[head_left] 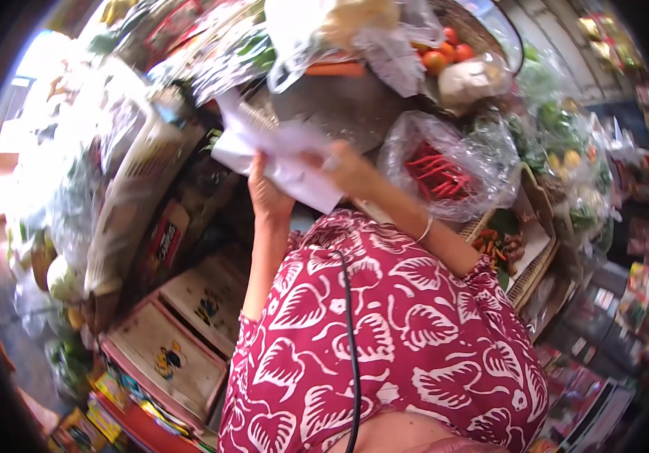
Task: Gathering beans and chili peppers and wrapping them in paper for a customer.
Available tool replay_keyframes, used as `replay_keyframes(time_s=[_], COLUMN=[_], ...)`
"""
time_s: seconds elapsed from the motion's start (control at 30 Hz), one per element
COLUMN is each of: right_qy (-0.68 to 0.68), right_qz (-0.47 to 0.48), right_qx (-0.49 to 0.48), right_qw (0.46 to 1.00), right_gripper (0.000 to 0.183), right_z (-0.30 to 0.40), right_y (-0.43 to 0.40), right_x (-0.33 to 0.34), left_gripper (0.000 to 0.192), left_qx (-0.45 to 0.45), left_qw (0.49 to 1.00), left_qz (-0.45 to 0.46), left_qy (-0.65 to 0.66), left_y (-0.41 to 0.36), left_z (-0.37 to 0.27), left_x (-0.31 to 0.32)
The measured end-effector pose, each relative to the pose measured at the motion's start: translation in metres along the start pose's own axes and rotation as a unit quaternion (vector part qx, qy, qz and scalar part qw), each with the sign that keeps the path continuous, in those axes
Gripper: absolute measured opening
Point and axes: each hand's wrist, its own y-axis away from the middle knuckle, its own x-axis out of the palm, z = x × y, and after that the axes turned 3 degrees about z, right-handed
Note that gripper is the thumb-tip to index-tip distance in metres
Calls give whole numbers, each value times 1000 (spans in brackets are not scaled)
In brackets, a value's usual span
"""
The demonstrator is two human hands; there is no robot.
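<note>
My left hand (pixel 267 187) grips the lower edge of white paper sheets (pixel 296 164), its thumb on top of them. Blurred by motion, my right hand (pixel 338 164) is at the right part of the paper; whether its fingers hold a sheet cannot be made out. Beyond the paper lies a grey metal surface (pixel 335 107). To the right of my right hand, an open clear plastic bag (pixel 488 181) holds red chillies (pixel 437 172).
White plastic bags (pixel 324 28) and tomatoes (pixel 449 51) are at the top. A plastic crate (pixel 137 164) stands left, a pink-edged drawer unit (pixel 166 357) lower left. Turmeric-like roots (pixel 508 249) lie in a basket at right. Bagged vegetables (pixel 573 153) stand farther right.
</note>
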Motion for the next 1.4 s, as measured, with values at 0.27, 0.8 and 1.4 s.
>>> replay_keyframes(time_s=[0.27, 0.8, 1.4], right_qy=[16, -322, 267], right_qz=[-26, -169, -107], right_qx=[-101, 22, 506], right_qw=[994, 931, 813], right_gripper=[53, 36, 24], right_z=[30, 42, -116], right_y=[16, 39, 220], right_x=[-6, 20, 203], left_gripper=[40, 39, 39], left_qx=[-81, -39, -166], left_qw=[994, 993, 960], left_qz=[21, 67, 20], left_qy=[68, -91, -224], left_y=[12, 35, 41], left_z=[-25, -10, -127], left_x=[4, 56, -18])
